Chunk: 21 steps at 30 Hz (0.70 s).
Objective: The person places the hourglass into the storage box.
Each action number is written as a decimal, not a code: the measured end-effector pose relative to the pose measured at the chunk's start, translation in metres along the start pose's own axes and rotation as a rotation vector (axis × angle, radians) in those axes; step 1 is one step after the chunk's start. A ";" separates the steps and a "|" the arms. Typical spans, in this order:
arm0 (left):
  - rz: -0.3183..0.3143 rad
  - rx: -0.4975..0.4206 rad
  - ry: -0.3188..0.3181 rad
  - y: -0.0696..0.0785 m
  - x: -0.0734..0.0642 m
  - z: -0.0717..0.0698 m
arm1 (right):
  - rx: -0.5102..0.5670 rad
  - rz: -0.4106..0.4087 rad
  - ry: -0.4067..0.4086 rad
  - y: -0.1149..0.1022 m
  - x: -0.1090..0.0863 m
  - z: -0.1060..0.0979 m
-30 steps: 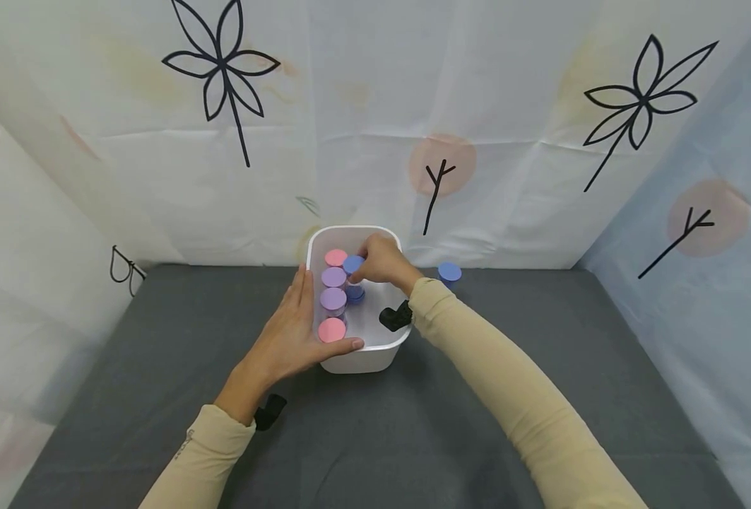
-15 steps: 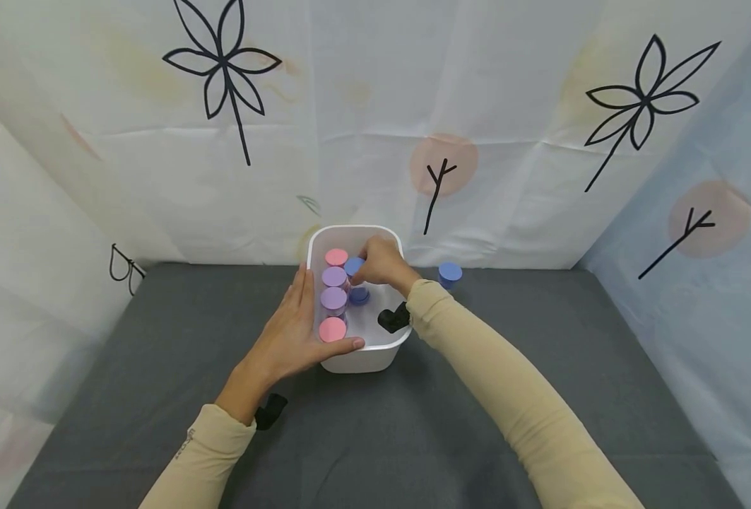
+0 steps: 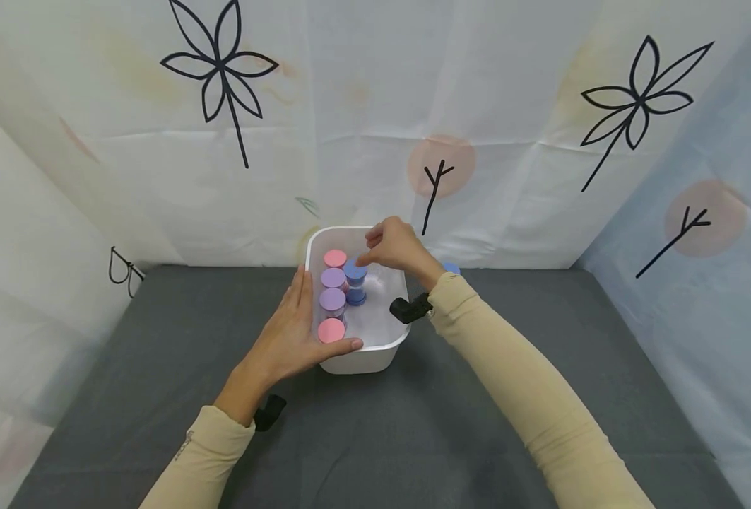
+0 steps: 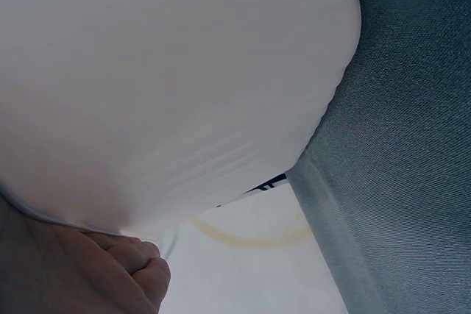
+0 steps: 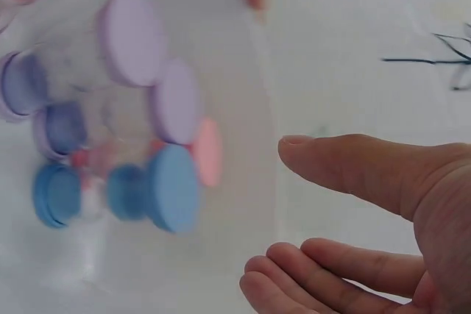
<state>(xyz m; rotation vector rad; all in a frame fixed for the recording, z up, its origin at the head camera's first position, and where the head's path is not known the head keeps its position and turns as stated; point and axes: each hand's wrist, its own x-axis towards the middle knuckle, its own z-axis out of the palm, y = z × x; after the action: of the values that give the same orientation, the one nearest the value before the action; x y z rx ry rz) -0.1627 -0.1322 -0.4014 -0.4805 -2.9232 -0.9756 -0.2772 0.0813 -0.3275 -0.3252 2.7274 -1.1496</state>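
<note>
In the head view, my left hand rests against a white plastic bin, fingers along its left outer wall and thumb along the front rim. My right hand is over the bin's back right part, thumb apart from the loosely bent fingers, holding nothing. A blue-capped sand timer stands upright inside, just left of the right thumb. Beside it, along the left wall, runs a row of sand timers: a pink-capped one at the back, two purple-capped ones, and another pink-capped one in front.
Another blue-capped sand timer stands on the dark grey cloth, right of the bin and partly hidden by the right wrist. Patterned pale curtains hang behind and at both sides. A black wrist camera overlaps the bin's right rim.
My right hand has let go of the blue-capped sand timer in the bin and drawn up and to the right. The left hand has stayed on the bin.
</note>
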 end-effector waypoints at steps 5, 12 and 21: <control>0.004 -0.004 0.011 0.000 0.000 0.000 | 0.096 -0.020 0.066 0.017 -0.019 -0.038; 0.024 -0.003 0.029 -0.001 0.000 0.001 | 0.029 0.078 0.135 0.078 -0.040 -0.061; 0.025 -0.006 0.028 -0.001 0.000 0.001 | -0.084 0.127 0.105 0.127 -0.045 -0.047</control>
<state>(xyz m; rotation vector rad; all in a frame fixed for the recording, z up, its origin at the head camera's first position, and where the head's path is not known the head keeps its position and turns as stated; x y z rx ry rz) -0.1624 -0.1320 -0.4030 -0.4978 -2.8831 -0.9809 -0.2623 0.2112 -0.3835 -0.1021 2.8454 -1.0488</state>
